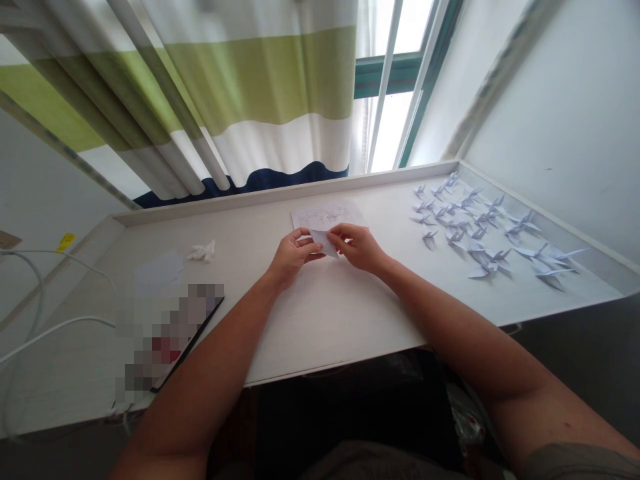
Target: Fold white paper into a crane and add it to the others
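Note:
A small piece of white paper (pixel 325 243) is held up between both hands, just above the white desk. My left hand (pixel 296 255) pinches its left side, thumb toward me. On the paper's right side, the fingers of my right hand (pixel 356 245) are closed at its upper edge. Whether the piece is folded I cannot tell for sure. Behind the hands lies a printed sheet (pixel 320 215) with dark lines on it, partly covered by them. Many folded paper cranes (pixel 480 220) stand grouped on the right part of the desk.
Left on the desk (pixel 310 327) are a crumpled tissue (pixel 202 251), flat white paper squares (pixel 159 270) and a blurred, dark-edged device (pixel 175 333). White cables (pixel 60 327) run at the far left. A raised rim borders the back, below a striped curtain (pixel 270 80).

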The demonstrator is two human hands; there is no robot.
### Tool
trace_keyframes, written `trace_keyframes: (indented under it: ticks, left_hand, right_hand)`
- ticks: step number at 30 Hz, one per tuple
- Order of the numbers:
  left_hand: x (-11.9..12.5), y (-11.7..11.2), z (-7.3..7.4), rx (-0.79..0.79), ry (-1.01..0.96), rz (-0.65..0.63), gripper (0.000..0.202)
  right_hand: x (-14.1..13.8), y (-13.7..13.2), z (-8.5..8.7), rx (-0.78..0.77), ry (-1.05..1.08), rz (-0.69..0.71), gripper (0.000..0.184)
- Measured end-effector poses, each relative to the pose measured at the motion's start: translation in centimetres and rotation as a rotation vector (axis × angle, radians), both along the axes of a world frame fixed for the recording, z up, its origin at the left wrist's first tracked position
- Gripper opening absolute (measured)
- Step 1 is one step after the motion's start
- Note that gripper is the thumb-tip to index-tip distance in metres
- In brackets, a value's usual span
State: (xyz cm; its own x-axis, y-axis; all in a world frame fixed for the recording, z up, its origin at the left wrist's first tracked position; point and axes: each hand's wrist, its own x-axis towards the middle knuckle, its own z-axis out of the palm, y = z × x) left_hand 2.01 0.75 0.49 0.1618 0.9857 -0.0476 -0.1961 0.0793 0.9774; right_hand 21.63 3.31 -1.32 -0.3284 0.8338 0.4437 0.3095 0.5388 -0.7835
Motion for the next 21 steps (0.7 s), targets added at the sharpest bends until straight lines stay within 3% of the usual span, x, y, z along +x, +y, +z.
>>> trace_keyframes:
  ticks: [3,5,9,14,21]
  left_hand:
    - [-0.3,0.3,-0.2,0.037,0.125,0.045,0.031]
    - [-0.4,0.4,-0.3,0.078,0.175,0.098,0.030]
    - [0.0,0.3,-0.3,0.070,0.064,0.198,0.040]
    - [0.8,-0.2,0.0,0.061,-0.066,0.249,0.041]
    - [1.0,-0.5,0.3,0.026,-0.158,0.273,0.032]
  right_hand:
    - [0.1,-0.1,0.1,0.048,-0.049,0.046,0.029]
    - [0.1,-0.1,0.2,0.095,-0.075,-0.008,0.020]
    - [0.0,-0.4,0.7,0.147,-0.106,-0.157,0.015]
    - [-0.3,-1.0,1.1,0.126,-0.132,-0.131,0.016]
    - [-0.5,-1.1,0.6,0.264,-0.281,-0.137,0.023]
